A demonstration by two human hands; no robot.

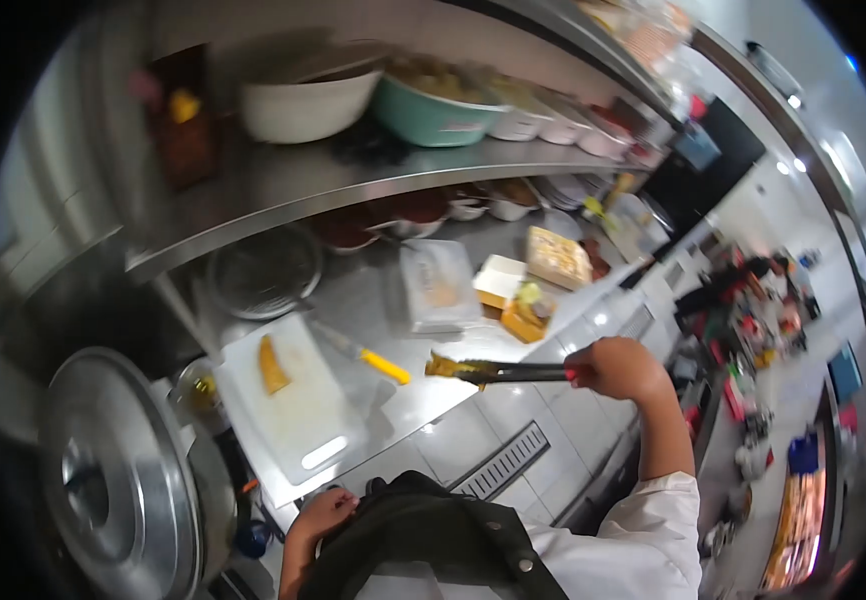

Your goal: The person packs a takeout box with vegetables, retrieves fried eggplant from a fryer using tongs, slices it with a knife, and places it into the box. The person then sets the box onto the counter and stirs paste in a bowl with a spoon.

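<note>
My right hand [625,368] is closed around the red-ended handle of dark tongs [528,373], held out over the front edge of the steel counter. At the tongs' tip is a brownish-yellow piece [448,368]. Low at the left, my left hand [327,512] rests near my apron, fingers curled; whether it holds anything is hidden. A white cutting board [298,425] carries a yellow-brown food piece [273,365]. Beside it lies a knife with a yellow handle [385,366]. An open yellow box [526,320] with food inside stands beyond the tongs.
A big lidded metal pot [103,480] stands at the left. A clear plastic container [440,285] and a food-filled tray [559,258] sit on the counter. Above hangs a steel shelf [353,188] with a white bowl [308,105] and a green bowl [438,112].
</note>
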